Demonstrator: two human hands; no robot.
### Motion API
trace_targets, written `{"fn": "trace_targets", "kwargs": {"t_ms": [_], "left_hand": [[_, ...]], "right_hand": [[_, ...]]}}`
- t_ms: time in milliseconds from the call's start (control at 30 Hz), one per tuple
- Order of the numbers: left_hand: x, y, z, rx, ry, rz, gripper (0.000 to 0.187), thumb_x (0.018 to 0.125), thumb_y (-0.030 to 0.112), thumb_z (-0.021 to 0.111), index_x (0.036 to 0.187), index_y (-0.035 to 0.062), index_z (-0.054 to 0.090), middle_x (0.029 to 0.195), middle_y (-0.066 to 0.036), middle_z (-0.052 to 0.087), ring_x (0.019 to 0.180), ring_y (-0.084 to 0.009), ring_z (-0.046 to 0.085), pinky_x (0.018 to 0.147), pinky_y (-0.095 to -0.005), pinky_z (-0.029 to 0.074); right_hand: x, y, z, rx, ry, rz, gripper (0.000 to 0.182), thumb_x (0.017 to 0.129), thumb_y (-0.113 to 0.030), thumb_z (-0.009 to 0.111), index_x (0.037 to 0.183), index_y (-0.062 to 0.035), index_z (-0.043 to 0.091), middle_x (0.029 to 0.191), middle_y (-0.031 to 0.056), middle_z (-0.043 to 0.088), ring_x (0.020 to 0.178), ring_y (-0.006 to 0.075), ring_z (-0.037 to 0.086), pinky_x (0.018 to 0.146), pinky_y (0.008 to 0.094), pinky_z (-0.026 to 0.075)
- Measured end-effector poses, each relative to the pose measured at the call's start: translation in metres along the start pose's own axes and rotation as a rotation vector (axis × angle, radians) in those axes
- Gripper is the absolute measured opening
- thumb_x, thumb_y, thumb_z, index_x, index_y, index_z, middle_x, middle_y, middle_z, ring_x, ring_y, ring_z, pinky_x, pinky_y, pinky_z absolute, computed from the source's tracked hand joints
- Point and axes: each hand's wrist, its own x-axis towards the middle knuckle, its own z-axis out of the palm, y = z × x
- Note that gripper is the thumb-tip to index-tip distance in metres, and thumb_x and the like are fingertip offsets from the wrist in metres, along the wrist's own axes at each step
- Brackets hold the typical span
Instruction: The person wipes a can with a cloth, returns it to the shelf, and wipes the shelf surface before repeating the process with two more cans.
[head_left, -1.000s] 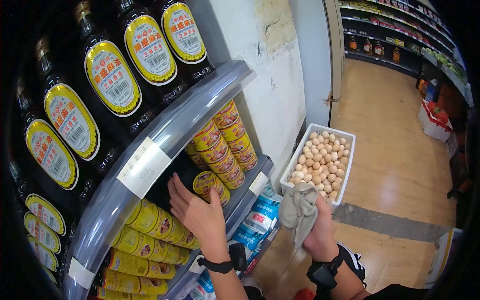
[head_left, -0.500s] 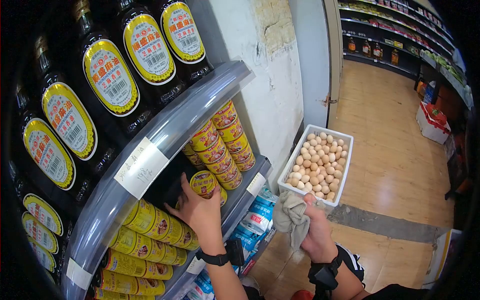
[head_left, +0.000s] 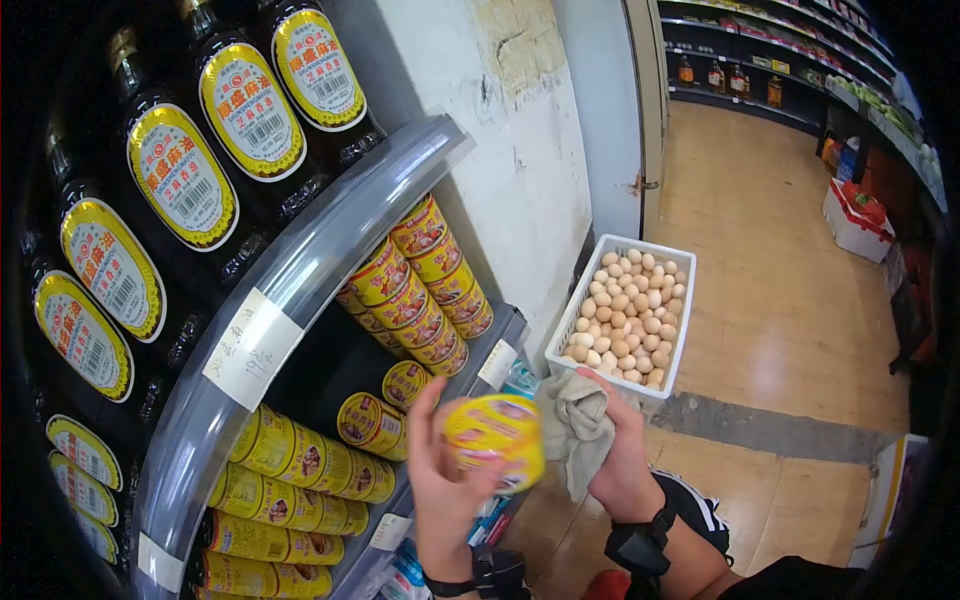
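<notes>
My left hand [head_left: 445, 500] is closed round a yellow tin can [head_left: 500, 438], held in front of the shelf and a little blurred. Close on its right, a crumpled grey cloth [head_left: 578, 425] hangs from the grip of my right hand [head_left: 627, 462], its edge beside the can. On the shelf behind my left hand, one yellow can [head_left: 370, 424] and a smaller-looking one [head_left: 406, 382] are near a gap. Stacked yellow cans [head_left: 415, 310] rise at the shelf's far end, and rows of cans [head_left: 315, 455] lie at the near side.
Dark bottles with yellow oval labels [head_left: 183, 178] fill the upper shelf, behind a clear curved edge [head_left: 320, 250] with a paper price tag [head_left: 253, 350]. A white crate [head_left: 684, 330] of eggs [head_left: 630, 315] sits on the floor by the wall. Stocked shelves [head_left: 760, 60] stand further back.
My left hand has drawn a can off the shelf and brought it across to the cloth in my right hand. The view has shifted slightly.
</notes>
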Motion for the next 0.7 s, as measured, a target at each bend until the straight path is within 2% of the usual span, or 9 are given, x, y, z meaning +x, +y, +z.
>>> {"fn": "trace_targets", "kwargs": {"t_ms": [67,100,133,167,267,433,533,600,700], "left_hand": [[-0.008,-0.004,0.01,0.317,-0.227,0.039,0.09,0.072,0.015,0.084,0.147,0.0034,0.036,0.134,-0.014,0.05,0.118,-0.0288,0.057,0.102,-0.0386,0.047],[-0.01,-0.009,0.016,0.314,-0.23,0.033,0.09,0.072,0.015,0.084,0.147,0.0034,0.036,0.134,-0.014,0.05,0.118,-0.0288,0.057,0.102,-0.0386,0.047],[-0.012,-0.013,0.02,0.605,-0.3,0.163,0.087,0.076,0.016,0.082,0.148,0.0025,0.036,0.138,-0.016,0.046,0.124,-0.0307,0.052,0.105,-0.0394,0.044],[-0.013,-0.015,0.022,0.896,-0.369,0.296,0.084,0.079,0.017,0.08,0.149,0.0016,0.036,0.142,-0.018,0.043,0.129,-0.0327,0.048,0.109,-0.0401,0.041],[-0.014,-0.024,0.014,0.603,-0.644,0.117,0.077,0.084,0.014,0.075,0.149,0.0004,0.036,0.148,-0.02,0.036,0.137,-0.0349,0.04,0.113,-0.0409,0.035],[-0.02,-0.02,0.011,0.467,-0.582,-0.033,0.072,0.085,0.015,0.075,0.147,0.0006,0.041,0.145,-0.02,0.043,0.135,-0.0367,0.043,0.116,-0.0419,0.029],[-0.025,-0.023,0.022,0.73,-0.527,0.207,0.069,0.081,0.019,0.08,0.142,0.0048,0.051,0.139,-0.017,0.05,0.129,-0.0369,0.048,0.114,-0.045,0.031],[-0.026,-0.031,0.025,1.082,-0.426,0.622,0.062,0.077,0.019,0.082,0.135,0.011,0.06,0.138,-0.014,0.053,0.123,-0.0351,0.05,0.109,-0.0474,0.035],[-0.026,-0.027,0.026,0.958,-0.455,0.573,0.067,0.072,0.015,0.084,0.134,0.0125,0.061,0.137,-0.014,0.053,0.122,-0.0357,0.052,0.107,-0.0471,0.039]], "right_hand": [[0.003,0.005,-0.009,0.015,0.029,0.012,0.03,0.096,-0.023,0.05,0.117,-0.0034,0.058,0.112,0.012,0.065,0.104,0.0236,0.063,0.092,0.0358,0.051],[0.006,0.012,-0.022,0.079,-0.081,0.013,0.029,0.097,-0.028,0.046,0.11,-0.0049,0.059,0.109,0.011,0.065,0.103,0.0231,0.063,0.091,0.0351,0.05],[0.006,0.016,-0.03,0.143,-0.188,0.015,0.032,0.098,-0.033,0.043,0.103,-0.0065,0.06,0.105,0.01,0.066,0.101,0.0227,0.063,0.09,0.0343,0.05],[0.007,0.016,-0.028,0.034,0.003,-0.023,0.032,0.096,-0.036,0.042,0.094,-0.0086,0.059,0.099,0.0091,0.066,0.096,0.0227,0.064,0.088,0.0354,0.051],[0.0,0.0,-0.012,0.174,0.174,0.078,0.033,0.093,-0.038,0.045,0.093,-0.009,0.059,0.094,0.0088,0.066,0.091,0.0234,0.065,0.085,0.0363,0.052],[0.007,0.006,-0.022,0.137,0.21,0.078,0.04,0.09,-0.041,0.045,0.1,-0.006,0.062,0.099,0.0112,0.069,0.092,0.0252,0.067,0.085,0.0384,0.054],[0.004,0.01,-0.028,0.137,0.047,0.126,0.047,0.095,-0.043,0.038,0.106,-0.0048,0.063,0.104,0.0122,0.069,0.096,0.0256,0.067,0.088,0.039,0.054],[-0.007,0.011,-0.014,0.081,-0.02,0.111,0.056,0.099,-0.047,0.031,0.111,-0.0038,0.063,0.105,0.0121,0.069,0.101,0.0254,0.067,0.091,0.0381,0.054],[-0.012,0.017,-0.018,0.007,0.064,0.122,0.062,0.102,-0.051,0.025,0.116,-0.0035,0.062,0.107,0.012,0.068,0.103,0.0252,0.066,0.094,0.0381,0.053]]}}
